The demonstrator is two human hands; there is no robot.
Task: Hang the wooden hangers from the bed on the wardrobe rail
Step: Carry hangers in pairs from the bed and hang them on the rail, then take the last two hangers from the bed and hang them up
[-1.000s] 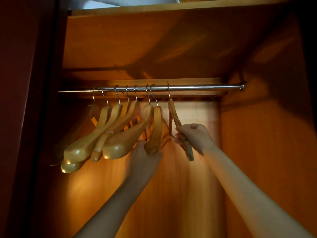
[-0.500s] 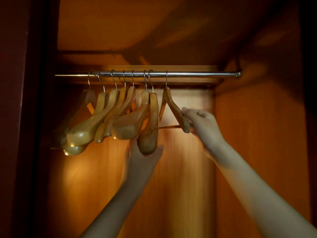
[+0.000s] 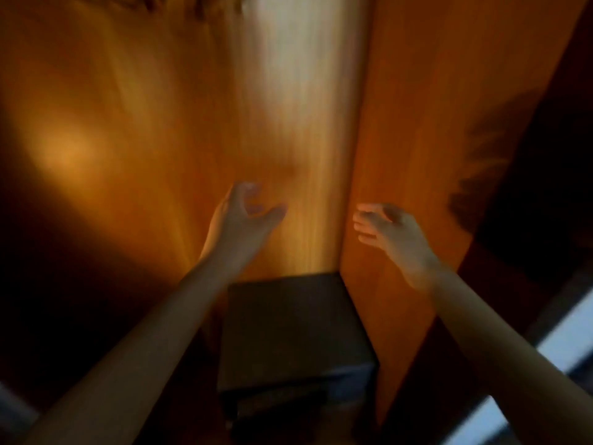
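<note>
The view is blurred and points down into the lower part of the wardrobe. My left hand [image 3: 244,213] hovers in front of the orange back panel with loosely curled fingers and holds nothing. My right hand [image 3: 388,229] hangs level with it near the right side panel, fingers relaxed, also with nothing in it. The rail is out of view. Only dim dark tips, perhaps the hangers' lower ends [image 3: 192,8], show at the very top edge.
A dark box-like cabinet [image 3: 292,335] stands on the wardrobe floor below and between my forearms. The right side panel [image 3: 417,123] rises beside my right hand. A pale strip [image 3: 561,345] shows at the lower right, outside the wardrobe.
Both hands have let go of the hangers and dropped away from the rail. The view has swung sharply downward, so rail and hangers have left the frame.
</note>
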